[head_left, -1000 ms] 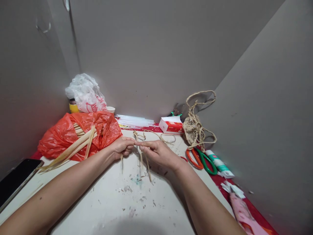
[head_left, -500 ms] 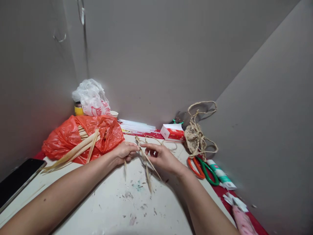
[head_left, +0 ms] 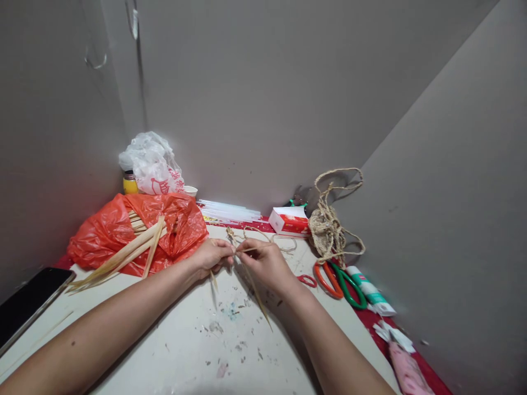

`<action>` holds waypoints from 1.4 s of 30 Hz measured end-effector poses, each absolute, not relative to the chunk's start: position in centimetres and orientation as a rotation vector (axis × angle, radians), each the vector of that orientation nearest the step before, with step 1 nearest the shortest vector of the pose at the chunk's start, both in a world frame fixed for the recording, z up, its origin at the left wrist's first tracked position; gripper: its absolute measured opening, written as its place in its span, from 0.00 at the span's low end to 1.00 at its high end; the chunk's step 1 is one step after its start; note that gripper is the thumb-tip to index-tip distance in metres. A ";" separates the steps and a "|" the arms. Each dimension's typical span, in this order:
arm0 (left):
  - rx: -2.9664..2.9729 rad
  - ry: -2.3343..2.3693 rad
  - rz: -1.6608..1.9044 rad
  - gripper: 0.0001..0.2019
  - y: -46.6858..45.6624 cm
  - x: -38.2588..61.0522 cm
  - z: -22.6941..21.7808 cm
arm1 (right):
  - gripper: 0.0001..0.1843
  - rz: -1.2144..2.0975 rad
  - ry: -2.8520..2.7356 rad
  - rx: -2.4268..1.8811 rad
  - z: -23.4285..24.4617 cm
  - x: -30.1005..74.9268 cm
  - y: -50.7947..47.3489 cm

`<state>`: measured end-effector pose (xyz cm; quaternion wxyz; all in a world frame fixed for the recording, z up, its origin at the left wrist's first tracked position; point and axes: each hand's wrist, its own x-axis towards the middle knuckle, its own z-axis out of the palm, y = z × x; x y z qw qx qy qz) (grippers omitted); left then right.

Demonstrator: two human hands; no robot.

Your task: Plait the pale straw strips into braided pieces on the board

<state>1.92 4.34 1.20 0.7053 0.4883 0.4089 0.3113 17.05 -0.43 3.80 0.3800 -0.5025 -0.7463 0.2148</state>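
Observation:
My left hand (head_left: 212, 257) and my right hand (head_left: 265, 262) meet fingertip to fingertip over the white table (head_left: 197, 340). Both pinch thin dry straw strips (head_left: 257, 296). One strip runs level from the pinch across my right fingers. Others hang down towards the table. A loose length of jute twine (head_left: 263, 237) lies just behind my hands.
A red plastic bag (head_left: 135, 230) with long straw strips sits at left, a white bag (head_left: 150, 163) behind it. A phone (head_left: 28, 302) lies at far left. At right lie a twine tangle (head_left: 329, 230), scissors (head_left: 340, 278), a glue tube (head_left: 368, 288) and a red-white box (head_left: 290, 221).
My right hand has closed from loosely spread fingers into a pinch on a strip, now held level. The hanging strips have swung. The view has shifted slightly.

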 end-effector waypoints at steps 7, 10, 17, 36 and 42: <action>0.989 0.858 0.639 0.08 4.5 1.6 1.3 | 0.12 0.086 -2.374 -1.406 5.0 15.4 -2.3; 0.966 0.860 0.647 0.07 4.7 1.6 1.2 | 0.13 0.061 -2.428 -1.371 5.1 14.6 -2.8; 0.923 0.923 0.690 0.10 4.9 1.8 0.7 | 0.14 0.267 -2.479 -1.212 4.1 13.3 -3.1; 1.054 0.896 0.727 0.08 4.2 2.1 1.5 | 0.11 1.764 -1.087 -1.303 2.5 16.4 0.6; 1.152 0.763 0.741 0.11 4.4 2.1 0.8 | 0.14 1.880 -1.169 -1.346 2.6 17.8 1.2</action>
